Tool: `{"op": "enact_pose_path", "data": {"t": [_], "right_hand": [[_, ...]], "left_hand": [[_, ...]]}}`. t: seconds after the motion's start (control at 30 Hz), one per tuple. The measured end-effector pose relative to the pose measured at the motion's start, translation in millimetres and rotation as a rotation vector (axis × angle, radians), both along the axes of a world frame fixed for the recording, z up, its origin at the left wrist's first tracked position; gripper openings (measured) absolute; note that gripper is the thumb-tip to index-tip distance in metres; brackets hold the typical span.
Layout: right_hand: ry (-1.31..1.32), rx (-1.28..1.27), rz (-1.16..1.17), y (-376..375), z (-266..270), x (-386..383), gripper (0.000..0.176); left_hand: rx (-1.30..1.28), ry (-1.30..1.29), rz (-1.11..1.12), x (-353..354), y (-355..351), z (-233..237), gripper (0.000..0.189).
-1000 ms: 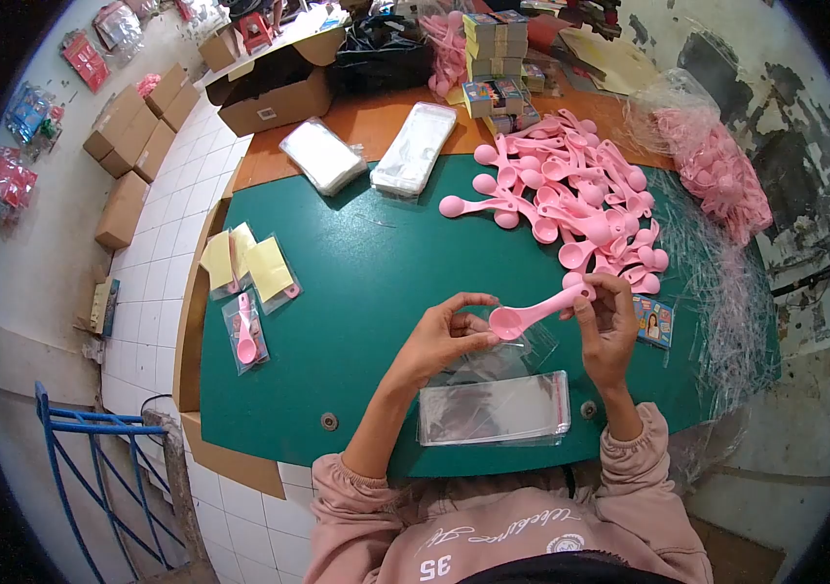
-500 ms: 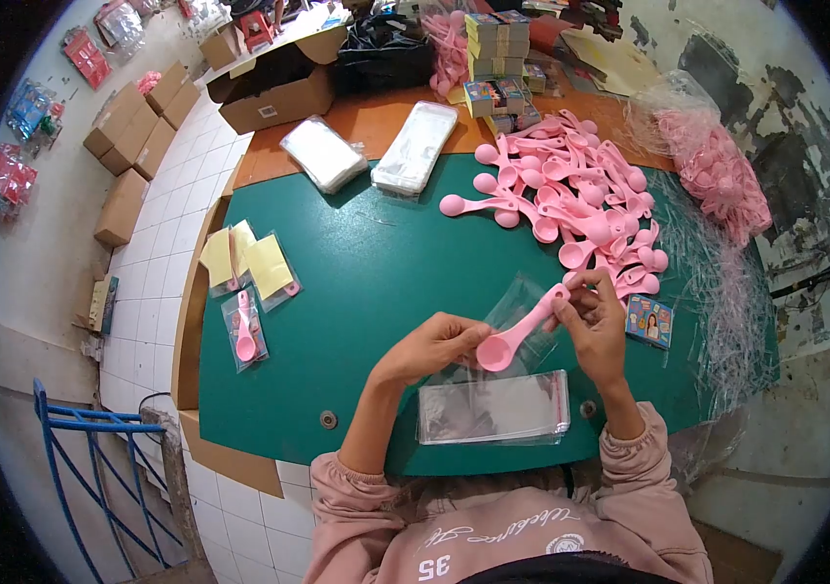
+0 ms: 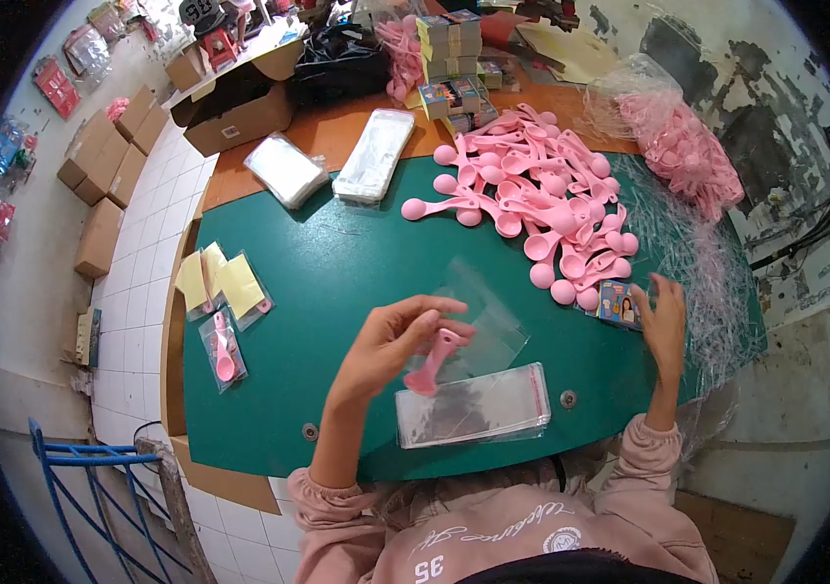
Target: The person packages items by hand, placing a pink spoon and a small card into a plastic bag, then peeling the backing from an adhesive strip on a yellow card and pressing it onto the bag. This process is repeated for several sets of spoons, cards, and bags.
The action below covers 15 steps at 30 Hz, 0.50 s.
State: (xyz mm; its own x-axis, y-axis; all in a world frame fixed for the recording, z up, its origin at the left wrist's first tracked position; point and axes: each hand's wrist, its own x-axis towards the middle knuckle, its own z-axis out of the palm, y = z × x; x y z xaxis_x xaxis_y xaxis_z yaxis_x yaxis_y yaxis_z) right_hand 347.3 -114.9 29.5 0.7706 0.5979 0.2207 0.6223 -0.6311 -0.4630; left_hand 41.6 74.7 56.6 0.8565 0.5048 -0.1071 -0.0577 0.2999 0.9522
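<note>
Left hand (image 3: pixel 390 341) pinches a pink spoon (image 3: pixel 431 362) sliding into a clear plastic bag (image 3: pixel 485 310), just above the green desk (image 3: pixel 337 273). Right hand (image 3: pixel 663 319) lies open, a small printed card (image 3: pixel 615 304) just beside its fingertips.

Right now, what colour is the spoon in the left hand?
Pink; the spoon shows best in the head view.

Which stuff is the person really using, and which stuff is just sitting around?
In use: pink spoon and clear bag in the left hand; picture card by the right hand; stack of bags; spoon pile.
Lying about: cardboard boxes, black bag.
</note>
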Motion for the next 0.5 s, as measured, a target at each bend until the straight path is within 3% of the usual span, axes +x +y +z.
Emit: {"op": "enact_pose_path", "data": {"t": [0.07,0.17,0.3,0.37,0.43,0.5], "right_hand": [[-0.158,-0.220,-0.145,-18.8,-32.6,26.5,0.036],[0.049,-0.077,-0.126,-24.6,-29.7,39.3,0.030],[-0.005,-0.084,-0.140,-12.6,10.6,16.5,0.026],[0.054,0.053,0.081,-2.8,38.2,-7.0,0.021],[0.428,0.433,0.323,25.2,55.6,-47.3,0.016],[0.560,0.507,0.424,48.9,63.6,-81.8,0.013]], "left_hand": [[0.036,0.002,-0.016,-1.9,6.6,0.0,0.029],[0.064,0.017,-0.032,0.3,15.1,0.2,0.028],[0.129,0.057,-0.075,3.5,20.0,7.2,0.031],[0.115,0.098,-0.095,5.4,18.5,6.6,0.032],[0.163,0.096,-0.162,12.3,17.8,-2.1,0.033],[0.146,0.102,-0.177,18.7,14.9,-4.9,0.033]]}}
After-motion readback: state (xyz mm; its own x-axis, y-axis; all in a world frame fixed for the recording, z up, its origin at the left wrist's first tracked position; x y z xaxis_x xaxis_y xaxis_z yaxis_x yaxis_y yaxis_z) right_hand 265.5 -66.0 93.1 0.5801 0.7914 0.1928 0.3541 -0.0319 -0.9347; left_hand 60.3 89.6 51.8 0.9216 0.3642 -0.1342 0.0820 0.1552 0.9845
